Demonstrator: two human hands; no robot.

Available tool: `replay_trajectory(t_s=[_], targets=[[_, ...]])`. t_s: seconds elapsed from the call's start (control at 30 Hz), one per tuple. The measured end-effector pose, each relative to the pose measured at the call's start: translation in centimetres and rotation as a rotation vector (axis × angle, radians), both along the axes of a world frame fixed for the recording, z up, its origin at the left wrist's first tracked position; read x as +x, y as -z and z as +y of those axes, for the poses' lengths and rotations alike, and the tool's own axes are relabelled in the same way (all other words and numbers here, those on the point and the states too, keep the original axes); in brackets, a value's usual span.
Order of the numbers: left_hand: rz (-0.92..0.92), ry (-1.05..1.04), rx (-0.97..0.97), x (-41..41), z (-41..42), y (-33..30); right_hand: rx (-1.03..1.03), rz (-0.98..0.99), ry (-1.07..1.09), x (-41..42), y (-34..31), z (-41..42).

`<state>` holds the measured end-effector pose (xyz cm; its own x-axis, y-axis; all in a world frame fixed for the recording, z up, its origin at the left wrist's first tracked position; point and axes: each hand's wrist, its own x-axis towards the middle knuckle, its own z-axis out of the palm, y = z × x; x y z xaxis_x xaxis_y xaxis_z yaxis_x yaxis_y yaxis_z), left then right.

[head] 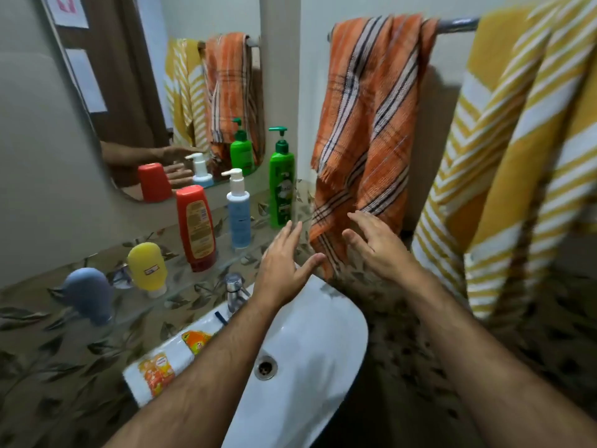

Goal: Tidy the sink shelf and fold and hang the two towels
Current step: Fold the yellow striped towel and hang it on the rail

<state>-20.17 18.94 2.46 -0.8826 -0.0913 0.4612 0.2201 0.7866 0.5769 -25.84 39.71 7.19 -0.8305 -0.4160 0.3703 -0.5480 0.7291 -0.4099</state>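
An orange striped towel (371,124) hangs bunched over the metal rail (458,25). To its right a yellow and white striped towel (517,163) hangs on the same rail. My left hand (284,263) and my right hand (378,244) are both open, fingers spread, just below the orange towel's lower edge; the right fingertips reach its hem. Along the glass shelf (193,279) stand a green pump bottle (281,189), a blue pump bottle (239,215), a red bottle (195,227), a yellow tube (147,265) and a blue-grey tube (89,294).
The white sink (323,334) lies below my arms, with a chrome tap (234,291) at its back. A white packet with orange print (161,363) lies on the sink's left rim. A mirror (145,92) hangs above the shelf. Leaf-patterned tiles cover the wall.
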Motion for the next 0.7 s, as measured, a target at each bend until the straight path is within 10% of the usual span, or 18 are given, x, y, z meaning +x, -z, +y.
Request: replay_trajectory(t_s=[0.7], targets=[[0.399,0.241,0.052,-2.2,19.0,-22.1,-0.034,0.604,0.420,8.6,-23.2,19.3]])
